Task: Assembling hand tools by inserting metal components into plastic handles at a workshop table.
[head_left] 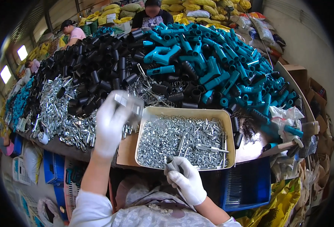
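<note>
From my place I see the right hand (186, 179) pinching a grey tube (170, 164) at the near edge of the tray (231, 145), probably so that the small metal parts (161, 138) are in easy reach. The left hand (110, 126) is blurred beside a grey piece (131, 105) at the tray's far left corner; I cannot tell whether it grips. Teal shells (212, 72) lie heaped behind, which seems to leave the front free for working.

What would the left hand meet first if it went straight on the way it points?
Probably the black tubes beyond the left hand, though its height is unclear.
</note>
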`<state>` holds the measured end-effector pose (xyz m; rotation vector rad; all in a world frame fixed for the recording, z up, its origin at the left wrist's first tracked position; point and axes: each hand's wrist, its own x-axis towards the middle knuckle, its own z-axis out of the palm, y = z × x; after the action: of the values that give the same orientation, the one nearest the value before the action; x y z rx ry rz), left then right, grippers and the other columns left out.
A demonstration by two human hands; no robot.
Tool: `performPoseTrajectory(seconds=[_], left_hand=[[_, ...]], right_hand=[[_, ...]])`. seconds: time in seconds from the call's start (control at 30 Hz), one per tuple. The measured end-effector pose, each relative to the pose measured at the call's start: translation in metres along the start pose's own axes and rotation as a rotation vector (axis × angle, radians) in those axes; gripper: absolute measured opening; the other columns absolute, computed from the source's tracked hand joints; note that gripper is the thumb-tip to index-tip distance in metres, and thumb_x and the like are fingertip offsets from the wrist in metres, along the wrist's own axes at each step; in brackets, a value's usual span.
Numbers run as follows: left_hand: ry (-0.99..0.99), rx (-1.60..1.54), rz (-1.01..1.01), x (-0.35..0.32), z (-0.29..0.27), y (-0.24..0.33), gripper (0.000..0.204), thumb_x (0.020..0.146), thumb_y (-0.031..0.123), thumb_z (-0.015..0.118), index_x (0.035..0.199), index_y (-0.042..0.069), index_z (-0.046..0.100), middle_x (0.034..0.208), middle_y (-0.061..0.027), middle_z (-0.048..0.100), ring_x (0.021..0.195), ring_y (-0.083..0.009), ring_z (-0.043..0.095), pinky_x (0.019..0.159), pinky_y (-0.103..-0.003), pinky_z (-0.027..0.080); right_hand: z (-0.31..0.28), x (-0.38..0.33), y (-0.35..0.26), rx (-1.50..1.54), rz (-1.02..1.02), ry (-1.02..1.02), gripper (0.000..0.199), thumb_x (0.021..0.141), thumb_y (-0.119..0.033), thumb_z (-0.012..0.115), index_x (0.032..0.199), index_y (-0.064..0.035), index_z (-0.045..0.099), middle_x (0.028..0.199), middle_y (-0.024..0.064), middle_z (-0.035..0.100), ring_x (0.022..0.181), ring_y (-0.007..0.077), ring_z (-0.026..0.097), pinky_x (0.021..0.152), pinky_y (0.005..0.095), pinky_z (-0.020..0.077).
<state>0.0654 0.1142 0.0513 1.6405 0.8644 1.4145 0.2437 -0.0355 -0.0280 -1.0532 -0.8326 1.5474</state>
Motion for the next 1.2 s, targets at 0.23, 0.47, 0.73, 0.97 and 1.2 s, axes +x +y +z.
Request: performPoseTrajectory(seconds=[0.23,0.47,0.73,0.97,1.2], left_hand=[[0.098,-0.383,-0.242,-0.104,-0.041,0.000,0.035,0.095,0.031,0.068,0.098,0.000,0.053,0.091,-0.0186,0.068,0.065,-0.0186,0.067,0.055,-0.026,0.054],[-0.288,-0.250,-0.133,-0.125,-0.016,-0.021,0.040,0.090,0.033,0.074,0.109,-0.001,0.063,0.124,-0.0174,0.061,0.112,-0.0225,0.060,0.098,-0.038,0.048],[-0.416,0.259,0.157,-0.122,-0.041,0.007,0.037,0.073,0.028,0.086,0.097,0.007,0.068,0.099,-0.0099,0.067,0.087,-0.0282,0.066,0.075,-0.036,0.053],[-0.400,0.426,0.056,-0.133,-0.051,0.017,0.041,0.064,0.014,0.090,0.094,0.003,0.065,0.090,-0.0099,0.067,0.073,-0.0220,0.065,0.067,-0.030,0.052],[-0.004,-0.078,-0.288,-0.144,-0.058,0.003,0.053,0.089,0.041,0.073,0.113,-0.002,0.055,0.096,-0.0083,0.069,0.075,-0.0095,0.064,0.064,-0.021,0.053]], right_hand=[[0.018,0.007,0.013,-0.629,-0.469,-0.122,0.040,0.083,-0.007,0.074,0.120,-0.0013,0.059,0.102,0.0156,0.066,0.092,0.0286,0.068,0.083,0.0350,0.0531],[0.020,0.002,0.010,-0.099,-0.109,-0.245,0.041,0.095,-0.021,0.068,0.126,0.0015,0.055,0.099,0.0029,0.062,0.086,0.0123,0.059,0.075,0.0303,0.0503],[0.015,0.041,-0.047,-1.000,-0.615,-0.403,0.025,0.100,-0.030,0.054,0.104,-0.0087,0.067,0.098,0.0142,0.067,0.093,0.0355,0.065,0.081,0.0445,0.0521],[0.006,0.190,-0.095,-1.830,-0.645,0.156,0.029,0.084,-0.030,0.069,0.099,-0.0057,0.070,0.089,0.0172,0.069,0.087,0.0348,0.068,0.076,0.0449,0.0542],[-0.022,0.174,-0.105,-1.579,-0.777,0.375,0.023,0.083,-0.030,0.068,0.090,-0.0079,0.066,0.083,0.0157,0.070,0.081,0.0362,0.069,0.072,0.0466,0.0535]])
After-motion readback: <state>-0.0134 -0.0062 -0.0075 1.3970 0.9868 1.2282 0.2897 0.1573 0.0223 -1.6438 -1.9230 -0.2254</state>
